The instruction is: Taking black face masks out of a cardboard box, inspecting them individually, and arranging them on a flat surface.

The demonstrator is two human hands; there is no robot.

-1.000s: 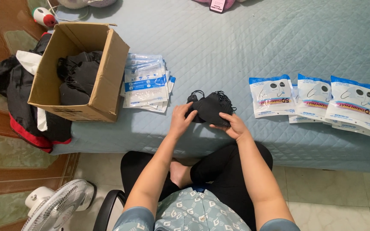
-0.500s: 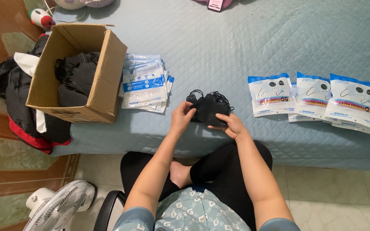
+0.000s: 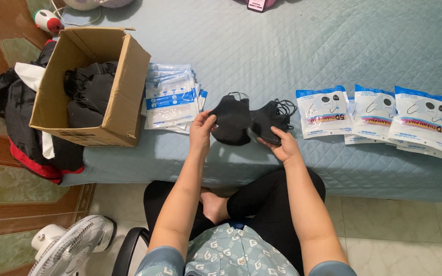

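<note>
The left hand point(image 3: 201, 128) pinched one black face mask point(image 3: 231, 120) by its left edge, thumb on top and fingers curled beneath. The right hand point(image 3: 282, 145) gripped a second black mask point(image 3: 269, 120) from below, at its lower right corner. Both masks lay on the blue quilted bed cover point(image 3: 282, 46), right at its near edge, and they touched at the middle, the left one overlapping the right a little. Together they ran in a line left to right across the person's front, each hand at an outer end, so each mask lay inward from its own fingers. Thin black ear loops curled off the top of the right mask.

Taking the cardboard box point(image 3: 90, 87) as the mark: it stood open at the left end of the bed, with dark folded fabric point(image 3: 88, 92) piled inside. Just to the right of the box, touching its side, lay a fanned stack of flat clear pouches point(image 3: 172, 97) with blue bands, empty as far as I could tell. The masks came next to the right of that stack, near it but apart. Farthest right from the box lay a row of filled white packets point(image 3: 379, 115) with blue top strips, dark mask pictures and a coloured stripe, overlapping one another. Left of the box, dark clothing point(image 3: 19, 112) with red trim hung off the bed.
</note>
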